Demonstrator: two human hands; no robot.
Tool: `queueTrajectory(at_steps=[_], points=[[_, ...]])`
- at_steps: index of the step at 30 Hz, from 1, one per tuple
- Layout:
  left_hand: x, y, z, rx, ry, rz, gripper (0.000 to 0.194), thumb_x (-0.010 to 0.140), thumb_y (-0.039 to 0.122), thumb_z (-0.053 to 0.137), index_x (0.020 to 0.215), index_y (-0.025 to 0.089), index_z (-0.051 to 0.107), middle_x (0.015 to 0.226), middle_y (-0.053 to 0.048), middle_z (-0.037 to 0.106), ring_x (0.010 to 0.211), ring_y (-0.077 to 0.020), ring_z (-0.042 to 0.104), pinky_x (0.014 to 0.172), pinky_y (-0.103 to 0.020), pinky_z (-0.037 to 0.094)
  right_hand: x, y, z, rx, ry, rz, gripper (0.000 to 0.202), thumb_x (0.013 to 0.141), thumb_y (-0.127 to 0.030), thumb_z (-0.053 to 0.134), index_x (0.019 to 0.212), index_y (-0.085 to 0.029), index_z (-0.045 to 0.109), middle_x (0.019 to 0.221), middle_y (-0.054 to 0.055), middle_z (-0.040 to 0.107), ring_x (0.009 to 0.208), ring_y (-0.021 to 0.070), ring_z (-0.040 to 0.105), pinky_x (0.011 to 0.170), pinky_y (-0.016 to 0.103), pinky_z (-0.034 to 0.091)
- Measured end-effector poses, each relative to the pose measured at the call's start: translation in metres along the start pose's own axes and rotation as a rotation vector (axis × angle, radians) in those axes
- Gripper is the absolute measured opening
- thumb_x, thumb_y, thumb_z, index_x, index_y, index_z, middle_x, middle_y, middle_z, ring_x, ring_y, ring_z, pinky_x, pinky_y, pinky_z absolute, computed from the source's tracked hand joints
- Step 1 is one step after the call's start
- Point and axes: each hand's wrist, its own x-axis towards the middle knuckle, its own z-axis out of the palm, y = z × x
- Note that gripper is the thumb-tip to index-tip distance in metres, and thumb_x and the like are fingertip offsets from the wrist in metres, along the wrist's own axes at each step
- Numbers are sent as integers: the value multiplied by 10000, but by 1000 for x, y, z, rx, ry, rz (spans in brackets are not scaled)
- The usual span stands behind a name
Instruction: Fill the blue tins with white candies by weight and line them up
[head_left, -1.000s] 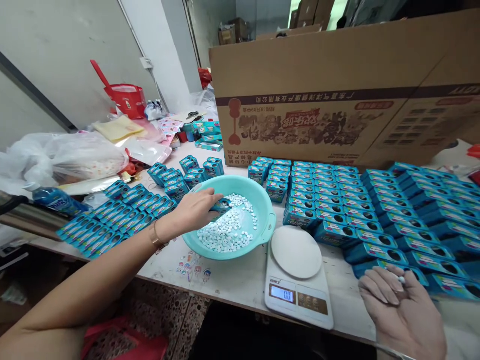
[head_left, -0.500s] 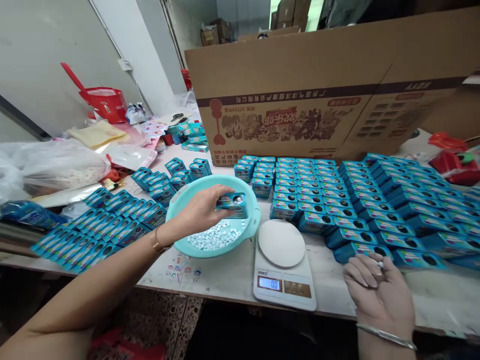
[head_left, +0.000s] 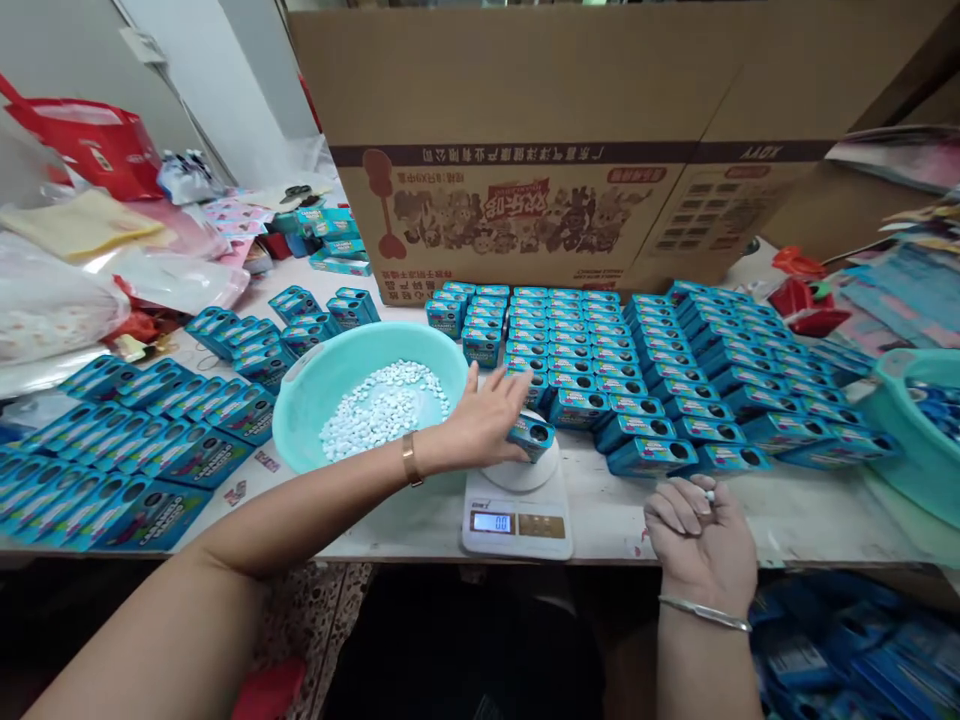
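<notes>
My left hand (head_left: 484,420) reaches over the white kitchen scale (head_left: 517,515), its fingers spread around a small blue box (head_left: 532,437) with a round hole in its top. That box sits at the scale's round platform, and the display reads 0.0. My right hand (head_left: 701,535) is turned palm up at the table's front edge. Its curled fingers pinch a small pale candy (head_left: 709,495) between thumb and fingertip. Left of the scale stands a turquoise basin (head_left: 300,400) with many pale blue and white candies (head_left: 382,410) in it.
Rows of blue boxes (head_left: 570,385) stand behind and right of the scale, more boxes (head_left: 150,450) at the left. A large carton (head_left: 525,90) rises at the back. Another turquoise basin (head_left: 900,400) is at the right edge. Plastic bags (head_left: 52,290) lie far left.
My left hand has carried the small box from above the basin rightward to the scale, and its fingers have spread. The view has tilted down and turned right. My right hand still pinches the candy.
</notes>
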Motion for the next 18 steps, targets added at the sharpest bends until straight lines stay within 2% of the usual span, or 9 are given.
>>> queueTrajectory(at_steps=[2, 4, 7, 9, 13, 18], points=[[-7, -3, -13, -5, 120, -26, 1194, 694, 524, 807, 1542, 136, 63, 1601, -260, 213, 1501, -432, 108, 1155, -702, 77, 0, -1, 2, -1, 8, 2, 216, 799, -137, 660, 756, -188, 455, 553, -110, 341, 389, 43, 310, 385, 162, 294], [-16, -9, -27, -20, 236, -47, 1258, 703, 598, 777, 1548, 181, -57, 1628, -252, 109, 1511, -431, 25, 1154, -707, 36, 0, 0, 4, 0, 17, 1, 208, 818, -146, 649, 756, -190, 455, 552, -109, 340, 392, 44, 308, 388, 160, 287], [-31, -20, -42, -29, 313, -55, 1228, 740, 677, 702, 1545, 225, -108, 1630, -238, 97, 1509, -439, 12, 1149, -713, 9, 2, 2, 7, 3, 24, -8, 201, 839, -156, 642, 762, -192, 460, 555, -106, 341, 392, 43, 301, 385, 157, 267], [-38, -26, -43, -21, 314, -61, 1212, 758, 684, 681, 1543, 234, -126, 1628, -236, 101, 1504, -452, 17, 1139, -727, 16, 2, 4, 8, -1, 19, -14, 201, 846, -165, 643, 762, -191, 463, 555, -106, 339, 391, 42, 297, 384, 157, 263], [-42, -29, -33, 0, 280, -59, 1197, 772, 597, 722, 1546, 226, -112, 1613, -250, 141, 1497, -471, 34, 1126, -748, 29, 2, 5, 10, -10, 6, -16, 201, 847, -173, 649, 756, -183, 470, 555, -104, 346, 389, 41, 310, 383, 163, 276], [-32, -16, -23, -2, 209, -19, 1154, 770, 469, 769, 1548, 202, -40, 1602, -255, 181, 1497, -463, 60, 1122, -762, 50, 1, 4, 13, -12, 7, -9, 186, 859, -164, 625, 761, -183, 469, 551, -102, 357, 382, 44, 320, 379, 166, 282]])
